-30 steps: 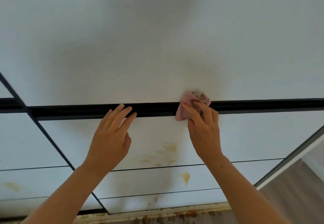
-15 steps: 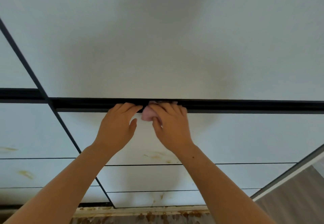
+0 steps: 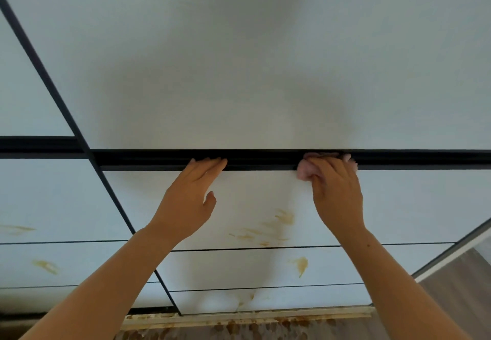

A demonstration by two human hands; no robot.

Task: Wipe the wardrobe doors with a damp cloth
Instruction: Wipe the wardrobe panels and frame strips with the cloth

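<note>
I had the right hand [image 3: 336, 193] curled round the small crumpled pink cloth [image 3: 305, 171], pressing it into the long black horizontal rail [image 3: 265, 159] that crossed the glossy white wardrobe door [image 3: 239, 73], toward the door's right edge. The left hand [image 3: 191, 201] lay flat with straight fingers, tips on the same rail nearer the door's left edge, holding nothing; the hands were well apart. I judged the step in hand to be wiping out the rail. Yellowish-brown smears [image 3: 284, 217] marked the panel below it, so the next move would call for bringing the cloth down onto them with firm pressure while the left hand braced the door
</note>
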